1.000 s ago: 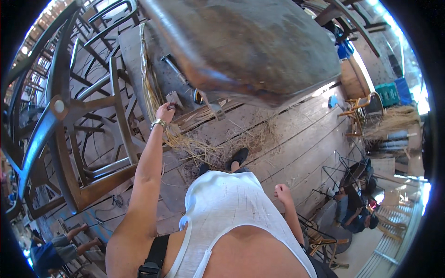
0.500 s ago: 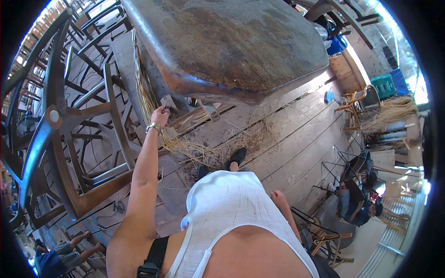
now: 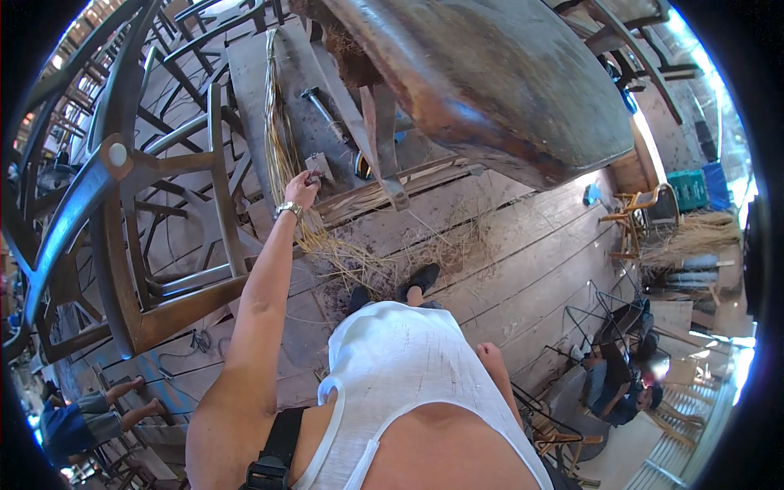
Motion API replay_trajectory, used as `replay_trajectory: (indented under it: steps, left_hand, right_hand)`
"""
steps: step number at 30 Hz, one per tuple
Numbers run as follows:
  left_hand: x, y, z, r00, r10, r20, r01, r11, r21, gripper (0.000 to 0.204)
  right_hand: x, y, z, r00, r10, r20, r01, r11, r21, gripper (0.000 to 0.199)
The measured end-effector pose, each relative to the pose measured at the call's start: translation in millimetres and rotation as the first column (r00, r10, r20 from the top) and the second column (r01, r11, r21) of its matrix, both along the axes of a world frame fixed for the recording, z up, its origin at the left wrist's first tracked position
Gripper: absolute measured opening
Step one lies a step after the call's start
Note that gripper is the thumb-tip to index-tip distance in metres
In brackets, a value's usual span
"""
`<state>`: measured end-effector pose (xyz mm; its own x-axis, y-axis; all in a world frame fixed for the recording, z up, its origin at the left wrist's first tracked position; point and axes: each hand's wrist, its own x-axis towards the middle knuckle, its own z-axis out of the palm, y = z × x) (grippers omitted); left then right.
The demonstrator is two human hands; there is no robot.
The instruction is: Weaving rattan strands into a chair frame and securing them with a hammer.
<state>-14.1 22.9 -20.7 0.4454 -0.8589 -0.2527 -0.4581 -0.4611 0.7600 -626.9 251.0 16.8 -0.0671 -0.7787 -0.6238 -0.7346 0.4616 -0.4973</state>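
We see the left hand [image 3: 303, 189], a metal-band watch [image 3: 289, 210] on its wrist, reaching forward with fingertips pinched on a small dark piece [image 3: 314, 177] too small to identify. The right hand [image 3: 488, 353], well apart, is loosely curled beside a white tank top [image 3: 400, 351]. Long straw-coloured cane strands [image 3: 279, 122] stretch along a wide board [image 3: 245, 69] ahead of the left hand, pass its wrist and fan out nearer the body. We find a small grey-brown block [image 3: 319, 165] just beyond the left fingertips, a metal-shafted hammer [image 3: 328, 120] farther ahead, and a black-and-orange tool [image 3: 362, 166] to their right. Wooden chair frames [image 3: 122, 269] crowd the left hand's left side; dark shoes [image 3: 420, 280] stand on the plank floor [image 3: 523, 269] between the hands.
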Motion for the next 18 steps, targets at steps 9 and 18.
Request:
replay_trajectory:
  steps: [9,18]
  left_hand:
    - [13,0,-31,0.999,-0.051,0.000,0.051,0.998,0.046,0.038]
    - [5,17,-41,0.961,-0.001,-0.277,-0.007,1.000,-0.026,0.043]
  right_hand:
    - [6,-18,-9,0.998,-0.056,0.033,0.053,0.996,0.067,0.025]
    - [4,-5,-6,1.000,-0.007,0.026,0.007,1.000,0.023,0.025]
